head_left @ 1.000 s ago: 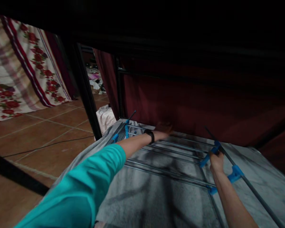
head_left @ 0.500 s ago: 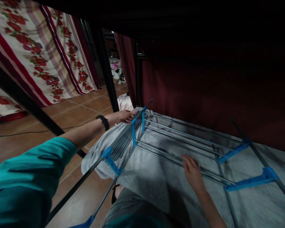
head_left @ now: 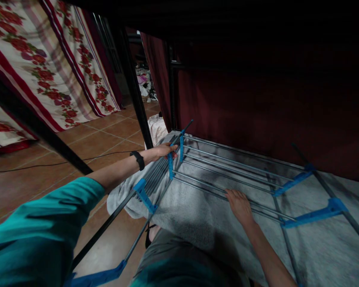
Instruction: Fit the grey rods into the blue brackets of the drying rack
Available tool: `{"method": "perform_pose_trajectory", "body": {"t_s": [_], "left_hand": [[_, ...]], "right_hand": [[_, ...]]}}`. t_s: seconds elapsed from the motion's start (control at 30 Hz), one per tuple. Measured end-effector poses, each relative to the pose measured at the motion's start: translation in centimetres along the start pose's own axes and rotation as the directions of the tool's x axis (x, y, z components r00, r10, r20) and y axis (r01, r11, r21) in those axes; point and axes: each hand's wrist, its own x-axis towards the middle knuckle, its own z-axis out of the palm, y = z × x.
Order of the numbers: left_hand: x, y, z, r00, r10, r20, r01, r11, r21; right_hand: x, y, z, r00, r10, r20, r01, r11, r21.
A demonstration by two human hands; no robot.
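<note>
A metal drying rack [head_left: 227, 167] with blue plastic joints lies low in front of me, with a grey towel [head_left: 197, 217] spread under its rails. My left hand [head_left: 164, 150], a black band on its wrist, rests on the folded rails at the rack's far left corner, fingers curled over them. Nearer to me, my right hand [head_left: 239, 204] lies palm down on the front rails, fingers stretched over the bars.
A dark red cloth [head_left: 257, 111] hangs right behind the rack. A black post [head_left: 136, 99] stands to the left on the brown tiled floor [head_left: 48, 171]. Flowered sheets [head_left: 42, 67] hang at far left. A black cable runs across the tiles.
My left hand has slid slightly right onto the rack's corner rails. My right hand has stayed on the front rails. The view has shifted only a little.
</note>
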Motion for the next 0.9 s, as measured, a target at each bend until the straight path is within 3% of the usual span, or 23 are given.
{"method": "perform_pose_trajectory", "body": {"t_s": [0.17, 0.4, 0.63, 0.8, 0.9], "left_hand": [[-0.2, 1.0, 0.9, 0.998, 0.002, -0.061, -0.002, 1.000, 0.004], [0.9, 3.2, 1.1, 0.997, 0.048, -0.056, -0.041, 0.991, 0.125], [1.4, 2.5, 1.9, 0.994, 0.015, -0.107, -0.002, 0.993, 0.119], [0.8, 2.2, 1.6, 0.996, 0.017, -0.088, -0.003, 0.989, 0.147], [1.1, 1.9, 1.1, 0.995, -0.005, -0.097, 0.020, 0.989, 0.149]], "right_hand": [[0.1, 0.1, -0.4, 0.999, 0.029, 0.021, -0.029, 0.999, 0.012], [0.5, 0.4, -1.6, 0.997, 0.048, 0.056, -0.050, 0.998, 0.034], [0.7, -0.3, -1.9, 0.994, 0.081, 0.066, -0.086, 0.993, 0.075], [-0.8, -0.2, -4.1, 0.985, 0.121, -0.120, -0.100, 0.980, 0.171], [-2.8, 2.1, -7.7, 0.920, 0.225, -0.322, -0.180, 0.970, 0.164]]}}
